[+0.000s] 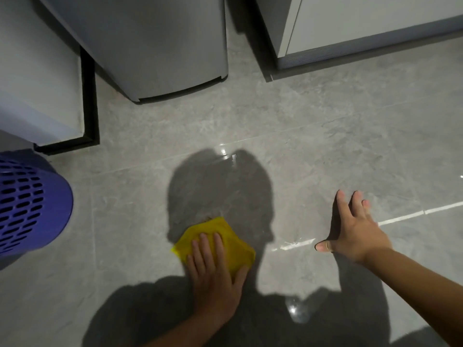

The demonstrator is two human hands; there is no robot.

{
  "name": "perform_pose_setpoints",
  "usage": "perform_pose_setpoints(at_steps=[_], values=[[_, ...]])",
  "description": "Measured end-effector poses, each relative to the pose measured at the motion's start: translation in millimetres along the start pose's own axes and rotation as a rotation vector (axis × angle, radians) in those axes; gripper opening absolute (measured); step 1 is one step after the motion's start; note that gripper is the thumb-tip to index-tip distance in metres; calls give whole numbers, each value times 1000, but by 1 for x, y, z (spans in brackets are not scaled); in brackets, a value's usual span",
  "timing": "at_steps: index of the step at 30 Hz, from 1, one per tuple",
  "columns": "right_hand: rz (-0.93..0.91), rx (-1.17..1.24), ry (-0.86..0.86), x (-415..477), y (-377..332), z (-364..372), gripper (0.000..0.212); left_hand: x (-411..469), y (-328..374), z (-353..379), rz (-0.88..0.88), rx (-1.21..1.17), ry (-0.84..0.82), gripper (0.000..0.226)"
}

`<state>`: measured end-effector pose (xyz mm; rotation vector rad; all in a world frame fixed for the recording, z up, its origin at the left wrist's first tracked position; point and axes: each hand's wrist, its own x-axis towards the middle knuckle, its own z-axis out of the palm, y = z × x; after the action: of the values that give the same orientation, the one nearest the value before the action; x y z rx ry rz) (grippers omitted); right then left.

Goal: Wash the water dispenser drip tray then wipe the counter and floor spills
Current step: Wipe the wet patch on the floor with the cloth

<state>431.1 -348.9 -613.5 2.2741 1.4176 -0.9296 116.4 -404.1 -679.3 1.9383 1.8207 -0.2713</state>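
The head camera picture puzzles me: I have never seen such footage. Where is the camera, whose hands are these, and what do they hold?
No machine here: a person wears one wide-angle camera on the head, so you look down at their own two hands and the glossy grey tiled floor. The left hand presses a yellow cloth flat on the floor, fingers straight. The right hand holds nothing; it is spread open low over the tiles. The dark shape around the cloth is the person's shadow. At the left edge stands a purple perforated plastic basket; at the top are the grey base of an appliance and a white cabinet.
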Motion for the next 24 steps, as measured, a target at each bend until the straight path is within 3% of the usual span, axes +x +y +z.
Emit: perform_pose_setpoints(at_steps=[5, 8, 10, 14, 16, 20, 24], values=[[14, 9, -24, 1, 0, -1, 158, 95, 40, -38, -65, -108, 113, 101], [15, 13, -34, 3, 1, -2, 159, 177, 47, -72, 10, -67, 42, 106], [22, 14, -40, 4, 1, -1, 159, 221, 48, -92, 207, 56, 45, 104], [28, 14, -35, 6, 3, 0, 158, 259, 36, -122, 878, 449, 24, 97], [19, 8, -32, 6, 5, 1, 158, 255, 29, -126, 1080, 588, -10, 97], [4, -9, -30, 5, 9, 2, 156, 198, 13, -100, 1251, 558, -79, 93], [-1, -17, -17, 5, 13, 3, 157, 117, -12, -59, 1207, 481, -69, 92]])
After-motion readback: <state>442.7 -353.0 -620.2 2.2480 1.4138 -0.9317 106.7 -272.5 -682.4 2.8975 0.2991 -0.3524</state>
